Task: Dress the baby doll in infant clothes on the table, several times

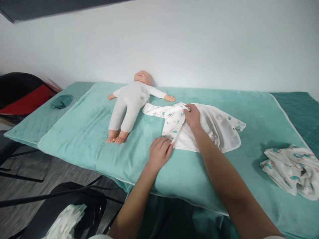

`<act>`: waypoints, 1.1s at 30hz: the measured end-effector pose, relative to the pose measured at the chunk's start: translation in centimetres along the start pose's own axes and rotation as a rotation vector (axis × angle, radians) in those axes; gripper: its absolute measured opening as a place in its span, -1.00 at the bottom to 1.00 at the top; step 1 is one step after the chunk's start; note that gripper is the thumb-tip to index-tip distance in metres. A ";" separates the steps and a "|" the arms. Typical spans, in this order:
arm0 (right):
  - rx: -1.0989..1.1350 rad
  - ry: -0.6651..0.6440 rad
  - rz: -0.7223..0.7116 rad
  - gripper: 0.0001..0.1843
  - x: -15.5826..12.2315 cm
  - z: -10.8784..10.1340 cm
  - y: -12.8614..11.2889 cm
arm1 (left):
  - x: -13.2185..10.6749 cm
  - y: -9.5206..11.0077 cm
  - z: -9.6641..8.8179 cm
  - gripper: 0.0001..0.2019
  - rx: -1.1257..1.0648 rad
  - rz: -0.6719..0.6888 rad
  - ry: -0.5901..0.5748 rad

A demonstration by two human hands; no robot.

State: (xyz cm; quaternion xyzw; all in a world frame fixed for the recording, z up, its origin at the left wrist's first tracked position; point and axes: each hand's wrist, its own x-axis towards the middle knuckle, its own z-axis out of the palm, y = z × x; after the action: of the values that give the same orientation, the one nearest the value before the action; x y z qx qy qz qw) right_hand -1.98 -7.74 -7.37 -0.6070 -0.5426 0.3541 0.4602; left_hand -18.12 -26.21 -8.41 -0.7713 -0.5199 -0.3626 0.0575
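A white baby shirt (209, 124) with a small teal and pink print lies spread on the green bed, its plain inner side showing on the right part. My left hand (160, 151) pinches the lower corner of its printed front panel. Higher up, near the neckline, my right hand (192, 116) grips the edge of the same panel. One printed sleeve reaches left toward a baby doll (131, 103). The doll lies on its back with arms spread, its body and limbs white cloth, its head, hands and feet bare.
A crumpled printed garment (294, 171) rests at the bed's right. The green padded bed (82, 132) stands against a white wall, with a face hole (61, 102) at its left end. Black chairs (82, 199) stand below left; one carries a pale cloth (66, 222).
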 end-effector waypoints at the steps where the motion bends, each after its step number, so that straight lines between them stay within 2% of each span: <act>1: 0.014 0.014 0.002 -0.71 0.1 0.0 0.1 | 0.2 0.2 0.1 -0.91 0.002 0.013 0.016; 4: 0.046 0.030 -0.005 -0.73 0.4 0.0 0.5 | 0.7 0.6 0.4 -0.93 -0.003 0.045 0.013; 6: 0.075 -0.006 -0.005 -0.70 0.5 -0.1 0.6 | 0.7 0.7 0.5 -0.91 -0.048 0.007 0.005; 8: 0.158 -0.072 0.029 -0.65 0.5 -0.3 0.5 | 0.7 0.5 0.6 -0.87 -0.166 -0.138 0.017; 10: 0.328 -0.180 0.065 -0.56 0.3 -0.6 0.2 | 0.6 0.0 0.6 -0.84 -0.326 -0.395 0.083; 12: 0.530 -0.381 0.039 -0.43 -0.2 -0.8 -0.4 | 0.6 -0.8 0.7 -0.84 -0.454 -0.676 0.288; 14: 0.635 -0.596 -0.043 -0.32 -0.8 -0.8 -0.9 | 0.5 -1.5 0.8 -0.87 -0.503 -0.862 0.580; 16: 0.614 -0.716 -0.114 -0.32 -1.3 -0.6 -1.2 | 0.5 -1.9 0.9 -0.76 -0.470 -0.911 0.770; 17: 0.582 -0.723 -0.138 -0.36 -1.4 -0.4 -1.2 | 0.5 -2.0 0.9 -0.69 -0.427 -0.893 0.795; 18: 0.548 -0.707 -0.163 -0.40 -1.4 -0.2 -1.0 | 0.4 -1.9 0.9 -0.67 -0.375 -0.854 0.784; 20: 0.455 -0.629 -0.215 -0.49 -1.3 0.1 -0.5 | 0.4 -1.7 0.9 -0.72 -0.289 -0.741 0.688; 23: 0.172 -0.507 -0.313 -0.56 -1.1 0.5 0.4 | 0.5 -1.3 1.1 -0.85 -0.236 -0.602 0.415; 25: -0.077 -0.493 -0.420 -0.55 -1.4 0.8 0.6 | 0.7 -1.2 1.3 -0.84 -0.178 -0.544 0.217; 27: -0.283 -0.505 -0.535 -0.53 -2.0 0.9 0.4 | 0.9 -1.2 1.5 -0.82 -0.092 -0.491 0.094; 30: -0.454 -0.539 -0.584 -0.48 -2.9 -0.1 -0.6 | 1.1 -1.3 1.6 -0.79 -0.014 -0.437 0.050; 33: -0.478 -0.616 -0.532 -0.46 -2.6 -3.8 -1.1 | 1.1 -1.5 1.6 -0.78 -0.001 -0.416 0.039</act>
State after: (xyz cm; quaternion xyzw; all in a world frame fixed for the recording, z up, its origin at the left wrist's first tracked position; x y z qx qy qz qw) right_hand 0.78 -11.00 -5.27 -0.4025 -0.8569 0.2526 0.2000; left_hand -18.38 -23.94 -9.35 -0.6400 -0.6667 -0.3817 -0.0088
